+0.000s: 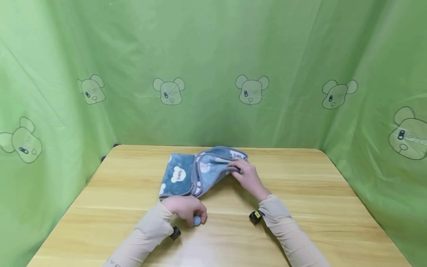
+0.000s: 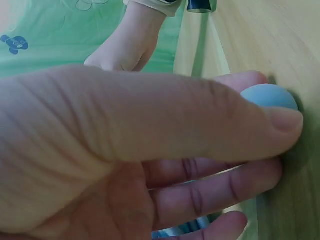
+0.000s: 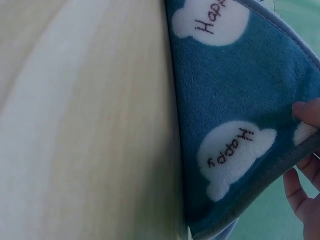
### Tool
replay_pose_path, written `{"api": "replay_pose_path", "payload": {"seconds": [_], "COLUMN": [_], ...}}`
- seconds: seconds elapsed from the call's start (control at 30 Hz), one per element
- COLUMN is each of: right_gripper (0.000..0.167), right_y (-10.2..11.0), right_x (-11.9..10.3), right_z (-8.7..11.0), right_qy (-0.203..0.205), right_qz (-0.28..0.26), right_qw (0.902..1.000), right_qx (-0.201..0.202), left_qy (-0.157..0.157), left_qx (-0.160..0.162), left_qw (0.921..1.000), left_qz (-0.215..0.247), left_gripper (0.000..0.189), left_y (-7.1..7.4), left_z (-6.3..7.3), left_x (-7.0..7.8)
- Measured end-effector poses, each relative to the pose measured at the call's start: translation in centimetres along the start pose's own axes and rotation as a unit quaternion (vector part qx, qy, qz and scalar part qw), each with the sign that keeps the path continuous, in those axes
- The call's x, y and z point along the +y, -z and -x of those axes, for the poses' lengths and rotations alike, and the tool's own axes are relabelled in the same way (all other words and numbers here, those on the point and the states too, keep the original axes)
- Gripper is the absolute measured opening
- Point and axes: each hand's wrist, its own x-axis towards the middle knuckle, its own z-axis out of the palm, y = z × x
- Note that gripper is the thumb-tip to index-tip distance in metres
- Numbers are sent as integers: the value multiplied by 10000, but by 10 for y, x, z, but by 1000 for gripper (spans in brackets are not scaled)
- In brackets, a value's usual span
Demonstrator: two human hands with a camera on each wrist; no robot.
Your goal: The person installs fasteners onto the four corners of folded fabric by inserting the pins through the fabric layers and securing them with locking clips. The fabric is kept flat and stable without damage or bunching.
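Note:
A folded teal blanket with grey trim and white bear heads lies toward the back of the table, its right part lifted in a loose flap. My right hand pinches the trimmed edge of that flap. In the right wrist view, thumb and fingers sit on either side of the fabric, which slants up from the wood. Nearer to me, in front of the blanket, my left hand holds a small light-blue ball between thumb and fingers, low over the tabletop. The thumb hides much of the ball.
The wooden table has rounded back corners. A green curtain with bear outlines surrounds its back and sides. A small black wrist camera hangs at the right cuff, another at the left.

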Motion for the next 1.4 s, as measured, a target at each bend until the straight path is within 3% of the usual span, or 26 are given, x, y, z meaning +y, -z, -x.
{"api": "replay_pose_path", "payload": {"seconds": [0.3,0.6,0.8,1.07,1.23,1.4], "right_gripper": [21,20,20,21,21,21], "right_y": [1,2,2,1,2,3], "right_x": [2,2,1,1,1,-1], "right_z": [2,3,4,3,1,0], "right_qy": [-67,-69,-30,-58,-125,-156], "right_qz": [4,24,54,30,6,-34], "right_qw": [10000,10000,10000,10000,9998,9998], "right_qx": [-9,-7,-2,-53,-125,-152], "left_qy": [81,-222,-425,-386,-456,-306], "left_qx": [316,1324,2031,2755,3236,3593], "left_qw": [9994,9909,9778,9586,9405,9209], "left_qz": [70,12,298,603,934,1478], "left_gripper": [31,20,16,24,29,30], "left_y": [1,12,28,47,57,67], "left_z": [1,4,5,1,-6,-21], "left_x": [-2,-3,1,4,5,3]}}
